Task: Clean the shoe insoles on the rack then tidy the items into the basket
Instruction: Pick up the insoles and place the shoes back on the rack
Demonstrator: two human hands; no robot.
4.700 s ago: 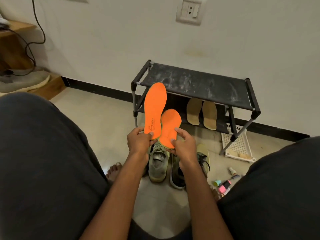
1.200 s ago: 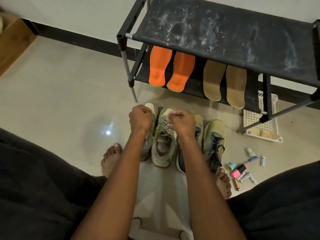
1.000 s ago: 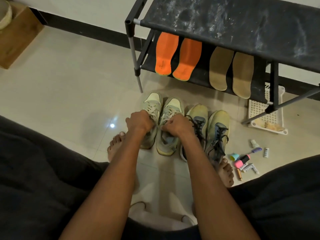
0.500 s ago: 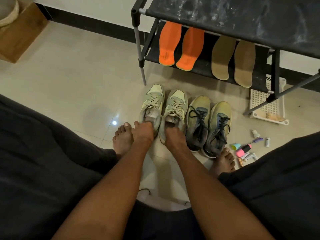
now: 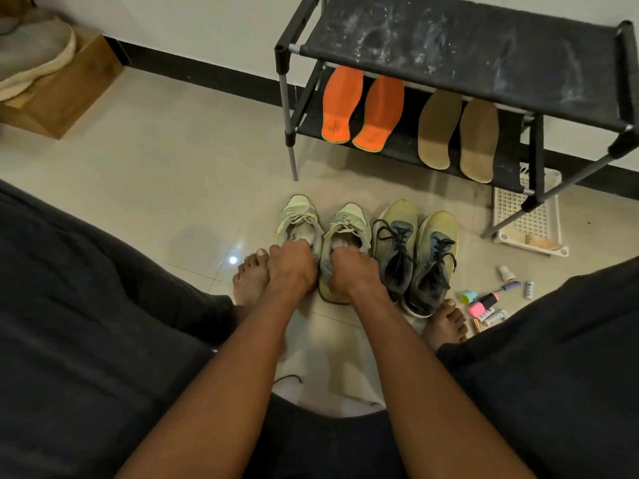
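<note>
Insoles on the rack's (image 5: 408, 152) lower shelf, far from the hands: orange pair (image 5: 361, 110) left, tan pair (image 5: 456, 133) right, long axes running near to far, heels nearest. Directly beyond the left hand (image 5: 294, 267) and right hand (image 5: 349, 271), tan pair closer to the right. Both hands down at the pale shoes (image 5: 323, 233), fingers curled at the collars; whether gripping, cannot tell. Darker shoes (image 5: 415, 254) just right. White basket (image 5: 525, 216) on the floor under the rack's right end, holding something tan at its near edge. Small bottles and tubes (image 5: 487, 302) scattered on the floor near it, not yet in.
</note>
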